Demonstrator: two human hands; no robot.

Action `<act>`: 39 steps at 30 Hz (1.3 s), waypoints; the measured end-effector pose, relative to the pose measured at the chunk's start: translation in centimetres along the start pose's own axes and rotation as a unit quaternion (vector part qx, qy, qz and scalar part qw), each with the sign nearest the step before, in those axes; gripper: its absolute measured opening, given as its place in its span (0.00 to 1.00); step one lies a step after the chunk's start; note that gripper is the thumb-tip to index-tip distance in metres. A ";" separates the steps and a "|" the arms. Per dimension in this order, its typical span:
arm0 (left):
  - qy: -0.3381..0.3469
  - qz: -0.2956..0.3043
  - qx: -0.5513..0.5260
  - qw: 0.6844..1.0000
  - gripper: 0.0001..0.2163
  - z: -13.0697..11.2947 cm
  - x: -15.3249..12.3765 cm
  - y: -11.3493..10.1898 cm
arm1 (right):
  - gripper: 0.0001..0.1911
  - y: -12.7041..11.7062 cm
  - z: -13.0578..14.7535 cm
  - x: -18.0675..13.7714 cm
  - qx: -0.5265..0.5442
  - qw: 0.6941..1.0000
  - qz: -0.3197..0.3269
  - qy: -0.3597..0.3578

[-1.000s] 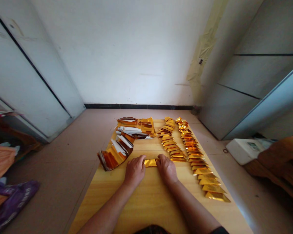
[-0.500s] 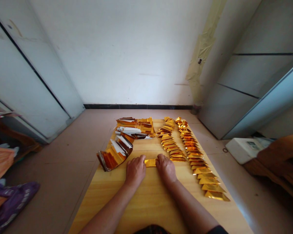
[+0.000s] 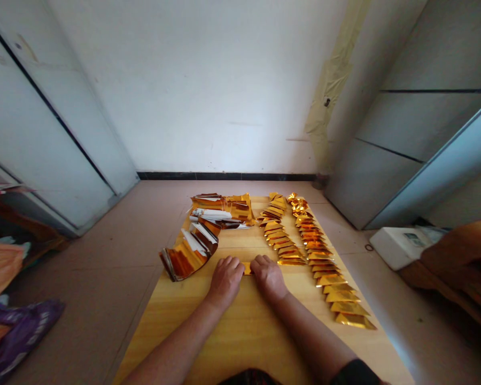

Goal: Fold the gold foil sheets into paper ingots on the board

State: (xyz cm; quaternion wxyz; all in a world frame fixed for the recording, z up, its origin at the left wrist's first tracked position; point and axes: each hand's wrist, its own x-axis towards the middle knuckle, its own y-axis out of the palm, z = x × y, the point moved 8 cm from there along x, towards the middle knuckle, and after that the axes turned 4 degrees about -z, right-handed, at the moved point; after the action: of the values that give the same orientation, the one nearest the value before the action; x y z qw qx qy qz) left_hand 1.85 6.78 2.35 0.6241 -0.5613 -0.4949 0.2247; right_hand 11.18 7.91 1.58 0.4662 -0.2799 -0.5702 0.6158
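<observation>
My left hand (image 3: 225,278) and my right hand (image 3: 269,275) rest close together on a light wooden board (image 3: 240,326), fingers curled down onto a small piece of gold foil paper (image 3: 247,267). Only a thin strip of that paper shows between the two hands. Just left of my left hand lies a curved stack of gold foil sheets (image 3: 188,251). Right of my right hand run two rows of folded gold pieces (image 3: 324,262), overlapping from far to near.
More foil sheets (image 3: 222,209) lie at the board's far end. A white box (image 3: 401,246) and a wooden piece stand on the floor at right. Purple and orange bags (image 3: 20,326) lie at left. Walls and panels close in on three sides.
My hands have moved closer together over the gold paper, so much less of it shows between them than a second ago.
</observation>
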 end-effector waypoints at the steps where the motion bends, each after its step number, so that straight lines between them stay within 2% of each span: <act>1: 0.004 0.003 -0.007 1.000 0.08 0.1 0.0 0.2 | 0.09 0.0 -0.4 0.2 0.014 1.000 -0.001 0.017; 7: 0.050 -0.013 -0.040 0.998 0.08 0.5 -1.1 -1.0 | 0.10 -0.3 -1.4 0.4 0.075 0.994 -0.007 0.079; 11: 0.079 -0.015 -0.059 0.995 0.10 0.3 -2.2 -1.8 | 0.04 -0.6 -1.5 0.2 0.077 0.987 -0.032 0.140; 13: 0.080 -0.020 -0.057 0.995 0.11 0.2 -2.5 -2.0 | 0.02 -0.5 -1.4 0.1 0.073 0.982 -0.029 0.172; 18: 0.062 -0.028 -0.049 0.996 0.11 -0.1 -2.5 -2.0 | 0.07 -0.7 -1.1 0.2 0.055 0.973 -0.026 0.225; 28: 0.037 -0.029 -0.046 0.998 0.10 0.1 -2.5 -2.0 | 0.02 -0.7 -1.4 -0.1 0.062 0.971 -0.016 0.230; 39: 0.027 -0.013 -0.071 0.997 0.14 0.4 -2.7 -2.2 | 0.07 -1.1 -2.5 -1.6 0.055 0.970 -0.037 0.234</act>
State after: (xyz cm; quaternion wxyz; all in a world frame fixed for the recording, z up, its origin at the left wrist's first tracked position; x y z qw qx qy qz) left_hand -0.15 4.16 3.32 0.5983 -0.6038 -0.4999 0.1659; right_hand 14.34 7.53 1.91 0.6237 -0.3686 -0.4210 0.5458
